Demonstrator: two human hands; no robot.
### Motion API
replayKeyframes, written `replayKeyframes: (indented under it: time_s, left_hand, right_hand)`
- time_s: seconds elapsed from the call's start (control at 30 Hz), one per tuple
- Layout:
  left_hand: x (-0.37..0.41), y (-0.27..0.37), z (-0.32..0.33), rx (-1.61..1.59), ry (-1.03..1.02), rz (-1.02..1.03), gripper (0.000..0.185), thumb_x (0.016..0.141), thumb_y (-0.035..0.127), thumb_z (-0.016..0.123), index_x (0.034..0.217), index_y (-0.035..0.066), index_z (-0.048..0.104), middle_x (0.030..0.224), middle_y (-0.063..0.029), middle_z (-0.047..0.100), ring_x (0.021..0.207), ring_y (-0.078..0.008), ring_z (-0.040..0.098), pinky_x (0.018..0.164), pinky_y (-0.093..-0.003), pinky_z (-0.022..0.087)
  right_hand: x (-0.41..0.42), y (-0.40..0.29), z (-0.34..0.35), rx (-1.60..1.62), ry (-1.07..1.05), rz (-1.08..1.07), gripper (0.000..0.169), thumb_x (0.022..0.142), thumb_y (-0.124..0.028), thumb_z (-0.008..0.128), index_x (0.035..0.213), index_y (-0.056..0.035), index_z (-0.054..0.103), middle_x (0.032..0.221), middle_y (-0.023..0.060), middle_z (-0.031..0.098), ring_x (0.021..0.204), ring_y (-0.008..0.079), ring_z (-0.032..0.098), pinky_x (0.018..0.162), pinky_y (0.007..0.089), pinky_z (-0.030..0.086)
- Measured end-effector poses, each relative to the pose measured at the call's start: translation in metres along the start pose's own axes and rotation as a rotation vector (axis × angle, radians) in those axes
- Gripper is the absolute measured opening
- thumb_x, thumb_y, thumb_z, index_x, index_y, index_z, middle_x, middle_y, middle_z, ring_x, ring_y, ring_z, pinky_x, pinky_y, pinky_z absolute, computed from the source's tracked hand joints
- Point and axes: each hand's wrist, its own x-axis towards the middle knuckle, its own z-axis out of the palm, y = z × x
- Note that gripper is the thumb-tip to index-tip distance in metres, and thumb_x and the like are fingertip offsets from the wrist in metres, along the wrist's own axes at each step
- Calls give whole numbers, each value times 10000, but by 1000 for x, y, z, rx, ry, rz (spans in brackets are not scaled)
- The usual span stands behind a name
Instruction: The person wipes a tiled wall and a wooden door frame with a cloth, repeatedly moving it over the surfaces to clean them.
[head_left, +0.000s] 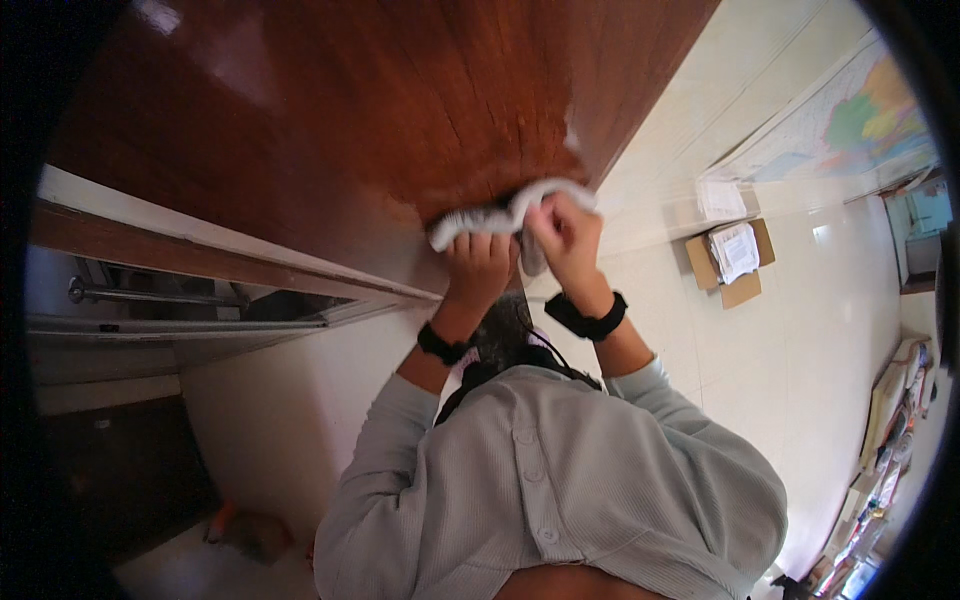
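Note:
Before me rises a glossy reddish-brown wooden door or panel (337, 112), with wood grain and pale reflections. A white and grey cloth (551, 187) lies bunched against its lower edge. My left hand (480, 262) has its fingers curled over the left part of the cloth. The right part is pinched in my right hand (566, 236), which is slightly blurred. Each wrist wears a black band.
A window or door frame with a metal bar (157, 294) is at the left. An open cardboard box of papers (735, 253) stands on the pale tiled floor (660, 322) at the right, near a wall map (862, 120). Assorted items line the far right.

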Motion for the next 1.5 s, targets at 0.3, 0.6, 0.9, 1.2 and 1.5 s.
replayKeyframes:
  time_s: [0.3, 0.6, 0.9, 1.2, 1.5]
  left_hand:
    - [2, -32, -30, -263, -29, -39, 76, 785, 135, 611, 852, 100, 601, 779, -73, 531, 681, -258, 504, 603, -376, 362]
    - [-1, -11, 1, -2, -36, 170, 144, 803, 188, 603, 861, 57, 610, 719, -103, 515, 666, -293, 536, 580, -389, 444]
    - [-12, 42, 37, -417, -156, -28, 259, 813, 134, 567, 1064, 70, 552, 918, -130, 518, 868, -276, 522, 752, -349, 448]
    - [155, 164, 21, -216, -256, -221, 376, 778, 239, 608, 1086, 111, 434, 1002, -87, 506, 908, -256, 545, 677, -424, 469]
    - [102, 183, 104, -102, -333, -333, 323, 676, 232, 692, 913, 86, 527, 915, -114, 498, 857, -312, 515, 694, -435, 438]
  right_hand:
    - [0, -2, 6, 38, -85, 15, 304, 801, -98, 638, 550, -26, 482, 469, 17, 425, 450, 50, 377, 410, 217, 312]
    - [-12, 15, -1, -68, -19, -11, 247, 790, -149, 612, 614, -32, 484, 541, 116, 436, 460, 237, 440, 447, 309, 374]
    - [-22, 33, -63, -335, -59, 67, 219, 842, -180, 547, 699, -28, 481, 573, 179, 475, 522, 361, 484, 473, 393, 391]
    - [109, 36, -162, -275, 176, -191, 240, 829, -186, 568, 689, -22, 462, 550, 171, 462, 463, 314, 433, 441, 347, 374]
    - [68, 138, -173, -33, -236, -89, 256, 734, -122, 614, 562, -26, 450, 500, 124, 424, 419, 235, 420, 421, 306, 351]
